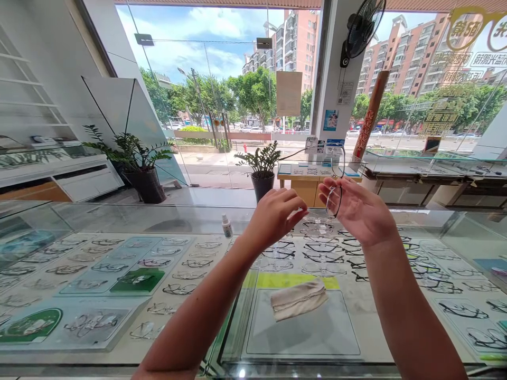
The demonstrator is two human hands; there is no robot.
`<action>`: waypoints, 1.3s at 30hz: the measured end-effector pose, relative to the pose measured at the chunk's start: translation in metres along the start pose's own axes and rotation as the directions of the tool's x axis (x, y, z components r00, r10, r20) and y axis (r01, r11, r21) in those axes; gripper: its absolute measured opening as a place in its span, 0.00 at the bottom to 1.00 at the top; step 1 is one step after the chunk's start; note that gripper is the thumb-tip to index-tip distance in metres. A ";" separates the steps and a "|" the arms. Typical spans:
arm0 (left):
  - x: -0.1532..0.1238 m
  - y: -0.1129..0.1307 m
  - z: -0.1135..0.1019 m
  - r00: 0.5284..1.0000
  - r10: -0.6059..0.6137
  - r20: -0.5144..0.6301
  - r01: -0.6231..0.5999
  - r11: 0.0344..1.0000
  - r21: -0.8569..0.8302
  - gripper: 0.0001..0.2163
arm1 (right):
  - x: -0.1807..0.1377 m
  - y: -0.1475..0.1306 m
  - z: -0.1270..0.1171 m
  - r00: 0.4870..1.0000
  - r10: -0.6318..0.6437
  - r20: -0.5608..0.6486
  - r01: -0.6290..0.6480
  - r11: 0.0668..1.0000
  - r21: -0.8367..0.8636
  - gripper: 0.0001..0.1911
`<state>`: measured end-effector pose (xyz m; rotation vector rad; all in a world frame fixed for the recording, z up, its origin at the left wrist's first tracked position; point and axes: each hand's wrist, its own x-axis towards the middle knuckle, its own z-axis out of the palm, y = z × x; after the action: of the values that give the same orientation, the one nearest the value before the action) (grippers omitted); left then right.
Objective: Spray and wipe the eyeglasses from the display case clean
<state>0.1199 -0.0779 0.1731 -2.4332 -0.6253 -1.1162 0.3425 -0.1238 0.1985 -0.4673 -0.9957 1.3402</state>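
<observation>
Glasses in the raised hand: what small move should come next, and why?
Probably bring the left hand across to steady the glasses: only the right hand appears to hold them, turned on end above the counter, while the left is raised close by, apart from them.

1. A glass-topped display counter carries everything here, its pale base showing through the clear panes
2. A small white spray bottle stands upright on the counter's glass top, near the far edge
3. A folded beige cloth with a zigzag edge lies nearer, over a pale rounded-corner mat and a yellow-green strip; whether those two lie above or beneath the glass cannot be told
4. Rows of eyeglasses rest inside, beneath the glass
</observation>
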 end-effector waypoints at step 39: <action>-0.213 -0.136 0.053 0.162 -0.987 -0.007 0.972 0.161 -0.171 0.17 | -0.013 -0.013 0.002 0.995 -0.102 -0.021 0.101 0.992 -0.073 0.04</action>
<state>-0.0460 0.0122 -0.0025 -1.7588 -2.4125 -1.7163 0.3491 -0.1392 0.2056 -0.4798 -1.0362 1.2085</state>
